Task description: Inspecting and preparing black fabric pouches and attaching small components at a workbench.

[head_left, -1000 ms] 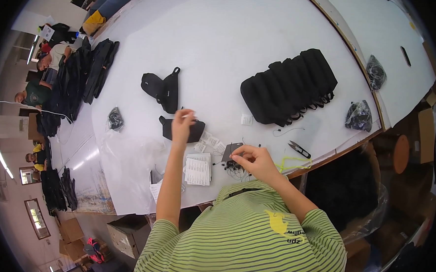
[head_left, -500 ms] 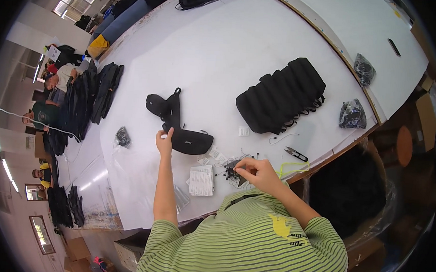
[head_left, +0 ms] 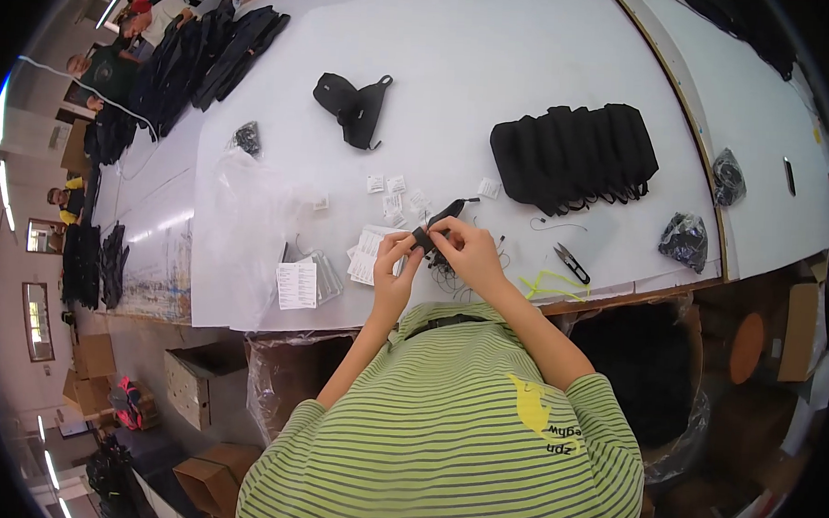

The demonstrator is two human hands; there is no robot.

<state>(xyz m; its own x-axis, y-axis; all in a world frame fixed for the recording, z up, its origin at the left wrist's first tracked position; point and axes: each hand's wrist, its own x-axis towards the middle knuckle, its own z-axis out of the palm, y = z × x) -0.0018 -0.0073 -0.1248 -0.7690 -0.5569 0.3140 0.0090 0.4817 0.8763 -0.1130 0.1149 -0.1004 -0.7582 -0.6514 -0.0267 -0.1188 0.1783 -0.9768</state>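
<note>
Close in front of me, both hands meet at a small black fabric pouch (head_left: 451, 210), seen nearly edge-on. My left hand (head_left: 395, 263) pinches its near end. The fingers of my right hand (head_left: 465, 252) are closed at the same end, close to the left fingertips; any small part between them is too fine to make out. Under and beside the hands lie a tangle of black tag strings (head_left: 449, 281) and a stack of printed white cards (head_left: 366, 253). Farther off, more black pouches (head_left: 355, 108) lie in a small heap.
A row of black pouches (head_left: 574, 157) lies to the right. Thread snips (head_left: 572, 264) and a yellow-green cord (head_left: 549, 286) rest near the table edge. White cards (head_left: 297, 286) and clear plastic lie left. Bagged black bundles (head_left: 683, 241) sit at right; people stand far left.
My left hand has brought one pouch from the heap toward me, and my right hand has moved from the tag strings to meet it. The view has shifted too.
</note>
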